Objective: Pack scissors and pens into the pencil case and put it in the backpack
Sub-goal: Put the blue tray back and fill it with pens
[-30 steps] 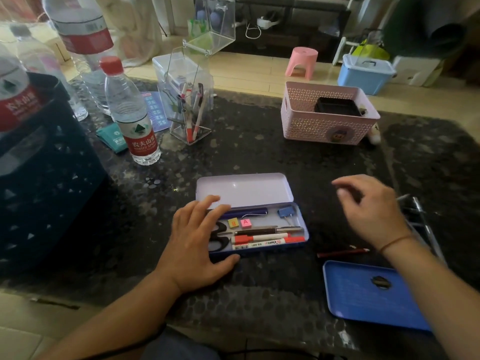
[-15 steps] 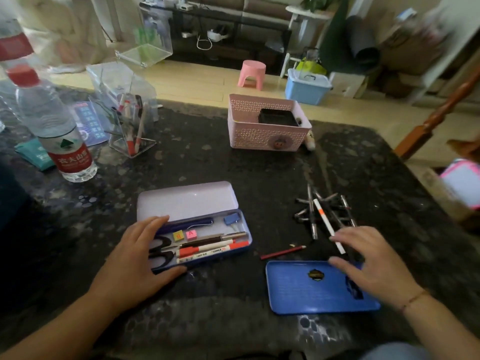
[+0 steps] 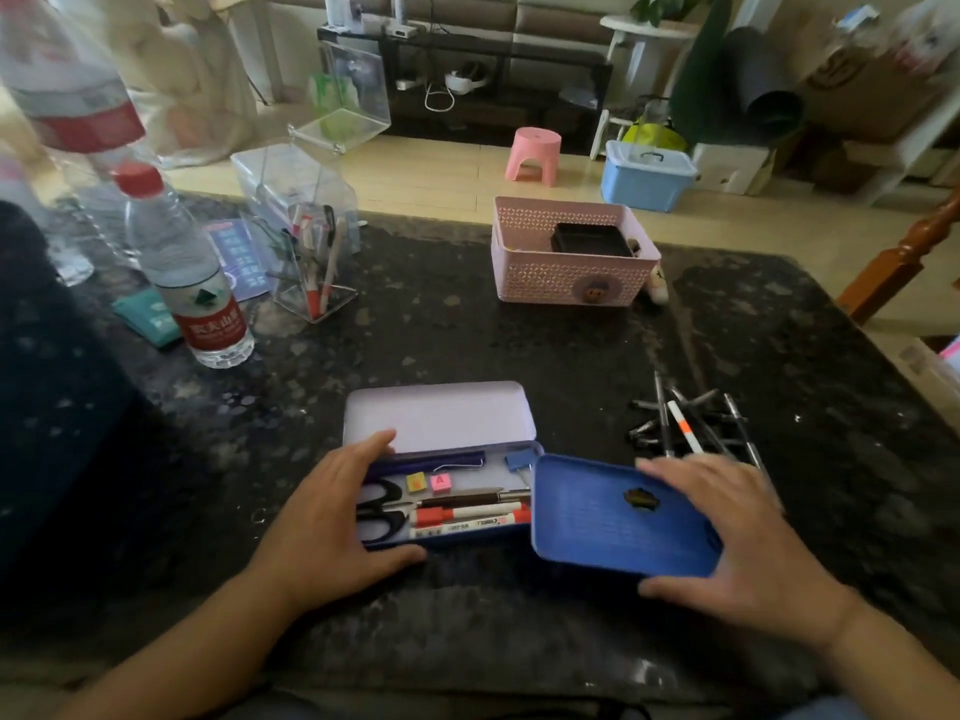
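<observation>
An open tin pencil case (image 3: 439,415) lies on the dark table, lid flipped back. Inside are black-handled scissors (image 3: 382,506), red-and-white pens (image 3: 467,517), two small erasers and a blue clip. My left hand (image 3: 332,522) grips the case's left end, thumb on the near rim. My right hand (image 3: 727,532) holds a blue tray (image 3: 618,517), tilted, its left edge over the case's right end. A heap of loose pens (image 3: 685,423) lies just beyond the right hand.
A pink basket (image 3: 566,278) stands at the back centre. At the left are a water bottle (image 3: 192,283), a clear pen holder (image 3: 311,267) and a dark crate (image 3: 47,407). The table's right edge is near a wooden post.
My right hand has lifted the blue tray and carried it left, onto the pencil case's right end. The red pencil that lay beside the case is no longer visible. Left hand stays on the case.
</observation>
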`<state>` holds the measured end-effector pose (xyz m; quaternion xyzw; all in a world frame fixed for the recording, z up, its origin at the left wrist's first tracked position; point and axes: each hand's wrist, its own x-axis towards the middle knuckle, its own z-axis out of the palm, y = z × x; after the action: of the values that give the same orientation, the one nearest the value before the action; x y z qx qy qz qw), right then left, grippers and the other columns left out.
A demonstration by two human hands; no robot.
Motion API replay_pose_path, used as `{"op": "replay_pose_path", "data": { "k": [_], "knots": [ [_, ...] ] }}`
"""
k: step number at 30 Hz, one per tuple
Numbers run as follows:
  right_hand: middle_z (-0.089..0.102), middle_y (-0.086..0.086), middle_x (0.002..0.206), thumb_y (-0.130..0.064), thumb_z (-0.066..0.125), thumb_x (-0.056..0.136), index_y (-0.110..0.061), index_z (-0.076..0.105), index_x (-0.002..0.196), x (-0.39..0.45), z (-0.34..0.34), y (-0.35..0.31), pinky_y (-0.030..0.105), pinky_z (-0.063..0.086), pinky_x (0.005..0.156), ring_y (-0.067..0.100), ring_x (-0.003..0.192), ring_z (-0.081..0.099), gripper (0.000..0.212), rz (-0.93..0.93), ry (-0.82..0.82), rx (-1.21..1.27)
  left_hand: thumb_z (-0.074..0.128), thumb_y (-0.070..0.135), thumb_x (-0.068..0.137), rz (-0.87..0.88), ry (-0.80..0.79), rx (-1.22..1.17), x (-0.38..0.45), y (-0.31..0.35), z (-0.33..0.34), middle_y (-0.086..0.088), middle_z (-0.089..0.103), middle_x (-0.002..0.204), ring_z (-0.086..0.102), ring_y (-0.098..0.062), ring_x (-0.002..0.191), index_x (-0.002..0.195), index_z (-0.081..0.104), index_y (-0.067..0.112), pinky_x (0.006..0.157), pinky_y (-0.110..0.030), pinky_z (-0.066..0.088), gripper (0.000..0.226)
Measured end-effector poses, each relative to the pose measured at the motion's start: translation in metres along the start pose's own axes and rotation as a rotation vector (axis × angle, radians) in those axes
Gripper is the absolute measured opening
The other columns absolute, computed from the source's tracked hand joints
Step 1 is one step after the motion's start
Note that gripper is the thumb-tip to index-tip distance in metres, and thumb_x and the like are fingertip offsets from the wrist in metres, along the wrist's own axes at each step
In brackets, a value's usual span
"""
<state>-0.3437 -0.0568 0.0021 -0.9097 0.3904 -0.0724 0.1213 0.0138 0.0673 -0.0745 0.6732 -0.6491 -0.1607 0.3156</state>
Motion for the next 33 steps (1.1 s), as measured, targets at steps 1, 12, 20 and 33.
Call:
{"op": "replay_pose_path", "data": {
  "k": [1, 12, 20, 33],
  "knots": [
    [0.042, -0.025, 0.126, -0.083, 0.061, 0.055, -0.042, 0.035, 0.137, 0.016, 0.005, -0.011, 0.026, 0.025, 0.099, 0.002, 0.118, 0.038, 0.095, -0.043, 0.037, -0.026, 0.075, 0.076, 0.051, 0.001, 0.000, -0.010, 0.000, 0.000, 0.000, 0.022, 0.042, 0.133, 0.048, 0.000, 0.120, 0.144, 0.013, 0.052, 0.102, -0.035, 0.048, 0.114],
    [0.038, -0.012, 0.142, -0.079, 0.049, 0.070, -0.040, 0.023, 0.144, 0.104, 0.071, -0.090, 0.032, 0.022, 0.109, 0.011, 0.126, 0.032, 0.088, -0.313, -0.126, -0.032, 0.069, 0.077, 0.062, 0.014, 0.049, 0.010, -0.002, -0.005, 0.002, 0.019, 0.039, 0.138, 0.042, -0.001, 0.126, 0.144, 0.030, 0.036, 0.106, -0.031, 0.041, 0.099],
    [0.022, -0.008, 0.155, -0.074, 0.031, 0.082, -0.035, 0.008, 0.148, 0.100, 0.083, -0.098, 0.046, 0.016, 0.114, 0.019, 0.138, 0.022, 0.081, -0.286, -0.162, -0.123, 0.058, 0.079, 0.073, 0.067, 0.024, 0.158, 0.000, -0.011, 0.007, 0.013, 0.042, 0.146, 0.038, -0.009, 0.134, 0.145, 0.040, 0.027, 0.112, -0.038, 0.035, 0.090],
    [0.069, 0.007, 0.094, -0.040, 0.058, 0.085, -0.017, 0.065, 0.101, 0.066, 0.037, -0.011, 0.037, 0.050, 0.075, 0.029, 0.088, 0.063, 0.029, 0.465, 0.510, 0.018, 0.049, 0.089, 0.066, -0.005, -0.017, 0.167, 0.003, -0.003, 0.005, 0.017, 0.040, 0.144, 0.038, -0.008, 0.131, 0.144, 0.030, 0.040, 0.113, -0.037, 0.032, 0.094]
  ]
}}
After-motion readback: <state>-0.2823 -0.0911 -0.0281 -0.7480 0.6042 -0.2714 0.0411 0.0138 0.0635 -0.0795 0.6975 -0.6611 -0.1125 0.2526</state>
